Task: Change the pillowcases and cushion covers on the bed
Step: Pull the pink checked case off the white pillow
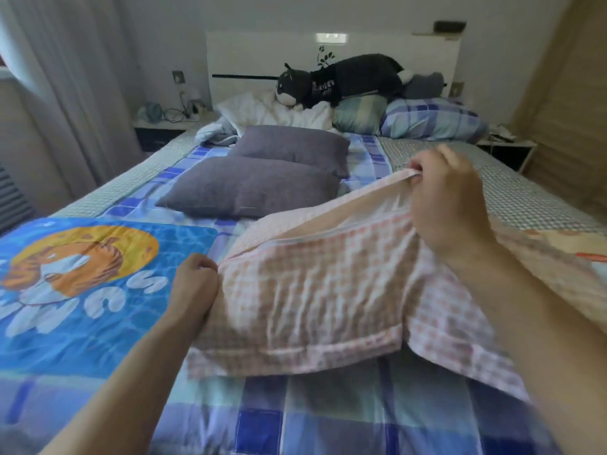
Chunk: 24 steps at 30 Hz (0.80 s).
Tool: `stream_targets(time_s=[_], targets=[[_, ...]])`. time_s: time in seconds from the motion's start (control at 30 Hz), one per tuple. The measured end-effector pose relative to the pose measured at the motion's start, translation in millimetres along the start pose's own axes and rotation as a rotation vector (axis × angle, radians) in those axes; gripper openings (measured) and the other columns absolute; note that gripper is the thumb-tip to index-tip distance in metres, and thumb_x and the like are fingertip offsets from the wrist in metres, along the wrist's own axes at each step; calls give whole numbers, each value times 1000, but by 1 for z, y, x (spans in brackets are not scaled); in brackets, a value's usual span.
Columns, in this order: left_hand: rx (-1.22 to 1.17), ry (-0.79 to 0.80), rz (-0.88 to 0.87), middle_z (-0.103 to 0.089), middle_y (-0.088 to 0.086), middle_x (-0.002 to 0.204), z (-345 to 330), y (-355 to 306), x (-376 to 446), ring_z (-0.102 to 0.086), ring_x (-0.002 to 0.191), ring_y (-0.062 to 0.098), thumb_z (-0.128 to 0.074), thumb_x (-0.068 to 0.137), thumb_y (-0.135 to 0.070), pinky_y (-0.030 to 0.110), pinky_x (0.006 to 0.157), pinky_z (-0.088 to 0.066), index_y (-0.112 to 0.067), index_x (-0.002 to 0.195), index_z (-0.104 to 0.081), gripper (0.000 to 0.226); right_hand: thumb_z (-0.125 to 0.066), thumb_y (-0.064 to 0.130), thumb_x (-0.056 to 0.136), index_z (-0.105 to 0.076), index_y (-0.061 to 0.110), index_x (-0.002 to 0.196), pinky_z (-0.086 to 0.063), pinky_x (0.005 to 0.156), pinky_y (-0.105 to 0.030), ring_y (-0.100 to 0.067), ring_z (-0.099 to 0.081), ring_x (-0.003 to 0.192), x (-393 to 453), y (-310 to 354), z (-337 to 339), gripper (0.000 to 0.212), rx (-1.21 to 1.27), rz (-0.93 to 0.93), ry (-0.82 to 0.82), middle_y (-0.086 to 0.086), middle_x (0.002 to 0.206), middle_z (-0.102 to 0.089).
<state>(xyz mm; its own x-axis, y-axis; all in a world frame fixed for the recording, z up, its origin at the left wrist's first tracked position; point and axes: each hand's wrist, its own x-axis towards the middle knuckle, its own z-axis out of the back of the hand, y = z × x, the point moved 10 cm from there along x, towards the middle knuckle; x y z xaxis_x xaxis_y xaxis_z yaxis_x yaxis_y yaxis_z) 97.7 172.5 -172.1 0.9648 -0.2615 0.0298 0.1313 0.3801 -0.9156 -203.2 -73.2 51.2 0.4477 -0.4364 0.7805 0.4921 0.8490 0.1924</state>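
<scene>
While the pink checked pillow lies across the near part of the bed, the left hand pinches its left corner and the right hand grips the raised open edge of the case. Two grey cushions lie just beyond; bare quilt lies between

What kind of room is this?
A bedroom, most likely in a home: a made-up bed with a white headboard, pillows stacked against it, and a bedside table with cables.
</scene>
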Motion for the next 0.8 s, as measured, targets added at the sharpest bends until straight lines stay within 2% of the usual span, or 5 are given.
stream_targets(time_s=[0.17, 0.4, 0.53, 0.67, 0.8], targets=[[-198, 5, 76, -53, 9, 62, 17, 34, -45, -47, 62, 22, -52, 71, 6, 34, 63, -38, -12, 68, -58, 19, -53, 15, 88, -64, 6, 95, -41, 67, -39, -35, -56, 85, -34, -29, 7, 15, 42, 35, 36, -14, 99, -61], [104, 95, 138, -60, 5, 60, 21, 93, -74, -62, 71, 38, -53, 69, -7, 40, 63, -43, -17, 61, -60, 15, -60, -5, 84, -67, 4, 98, -49, 80, -47, -43, -59, 97, -125, -106, -43, 18, -93, -226, 346, -20, 101, -61], [68, -16, -431, -65, -5, 96, 21, -12, -109, -59, 95, 14, -57, 86, -10, 18, 82, -42, -21, 93, -68, 16, -65, 1, 82, -68, 8, 99, -40, 88, -39, -36, -54, 99, -104, -38, -26, 18, 41, -63, 275, -12, 99, -61], [363, 459, -751, -64, -12, 111, -46, -76, -154, -57, 107, 11, -47, 94, -47, 30, 99, -40, -29, 122, -65, 38, -55, 39, 94, -66, 22, 110, -43, 89, -35, -22, -55, 99, -133, 60, -56, 26, 188, 167, 651, 4, 104, -64], [787, 627, -852, -60, -17, 89, -42, -69, -175, -51, 82, 6, -35, 93, -63, 33, 104, -30, -33, 103, -59, 39, -46, 45, 101, -63, 31, 96, -50, 83, -35, -8, -58, 88, -176, 85, -52, 23, 166, 190, 942, 14, 93, -63]])
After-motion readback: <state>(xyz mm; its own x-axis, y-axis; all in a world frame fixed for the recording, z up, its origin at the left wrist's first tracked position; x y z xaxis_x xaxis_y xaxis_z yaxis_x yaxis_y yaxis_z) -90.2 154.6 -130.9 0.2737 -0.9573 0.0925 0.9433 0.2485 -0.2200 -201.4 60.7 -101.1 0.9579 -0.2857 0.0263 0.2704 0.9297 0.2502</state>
